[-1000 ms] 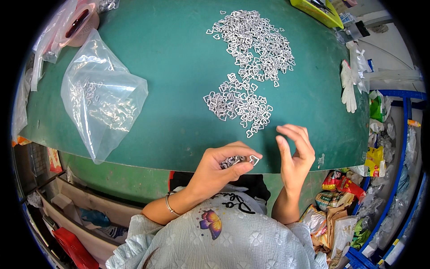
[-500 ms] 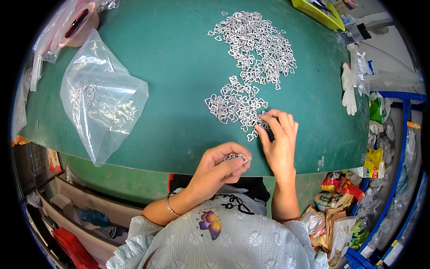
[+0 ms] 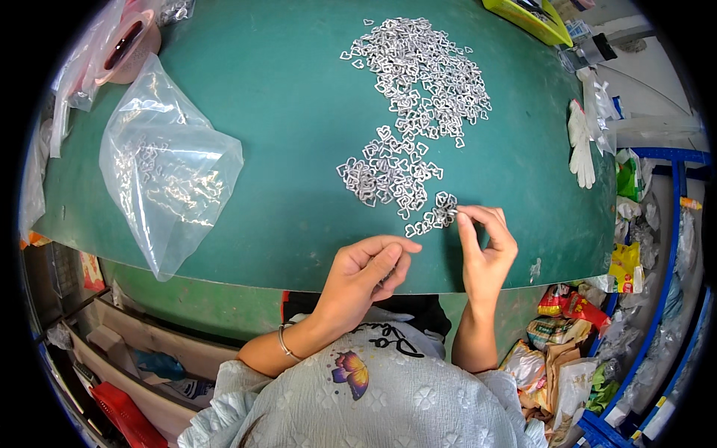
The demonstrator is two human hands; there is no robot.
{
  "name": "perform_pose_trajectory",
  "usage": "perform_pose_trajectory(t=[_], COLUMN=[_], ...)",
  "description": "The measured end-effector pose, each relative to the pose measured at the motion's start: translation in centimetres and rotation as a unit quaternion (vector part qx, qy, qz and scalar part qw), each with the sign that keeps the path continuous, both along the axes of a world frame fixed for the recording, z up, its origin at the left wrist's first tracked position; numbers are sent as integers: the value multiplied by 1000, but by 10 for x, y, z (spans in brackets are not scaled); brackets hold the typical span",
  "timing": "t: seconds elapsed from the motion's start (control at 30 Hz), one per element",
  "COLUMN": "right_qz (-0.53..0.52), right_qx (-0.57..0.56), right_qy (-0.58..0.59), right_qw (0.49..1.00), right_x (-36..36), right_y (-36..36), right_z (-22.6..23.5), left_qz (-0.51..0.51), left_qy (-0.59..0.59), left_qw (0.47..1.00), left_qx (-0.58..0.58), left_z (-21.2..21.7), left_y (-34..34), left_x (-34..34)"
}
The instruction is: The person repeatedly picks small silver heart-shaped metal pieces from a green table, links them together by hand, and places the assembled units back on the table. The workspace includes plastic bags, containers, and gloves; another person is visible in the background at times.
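My right hand (image 3: 487,250) pinches small silver heart-shaped clips (image 3: 441,216) between closed fingers (image 3: 464,224). My left hand (image 3: 367,272) rests curled beside it on the green desk (image 3: 284,134); I cannot tell what it holds.

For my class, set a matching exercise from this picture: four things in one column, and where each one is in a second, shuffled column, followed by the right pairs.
Things
1. clear plastic bag
2. white glove
3. pile of small silver heart-shaped pieces
4. right hand

Places
A. at the near end of the pieces, fingertips pinching one
B. on the left part of the green table
C. at the table's right edge
D. on the far middle of the table

Pairs: 1-B, 2-C, 3-D, 4-A
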State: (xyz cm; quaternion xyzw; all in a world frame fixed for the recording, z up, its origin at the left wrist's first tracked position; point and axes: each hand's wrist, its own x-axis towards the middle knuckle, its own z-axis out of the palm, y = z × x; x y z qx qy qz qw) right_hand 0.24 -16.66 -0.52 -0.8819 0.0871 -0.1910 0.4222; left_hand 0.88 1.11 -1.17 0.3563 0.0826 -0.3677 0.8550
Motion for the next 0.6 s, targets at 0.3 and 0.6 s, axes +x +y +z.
perform_pose_trajectory(t=[0.3,0.6], right_qz=[106,127], right_qx=[483,408], right_qy=[73,49], right_qw=[866,903], right_x=[-22,-28], right_y=[20,25], right_z=[13,16], left_qz=[28,19], left_qy=[-96,-104], left_qw=[990,989], left_qx=[104,107], left_z=[10,15], left_y=[-5,-2], left_x=[-1,-2])
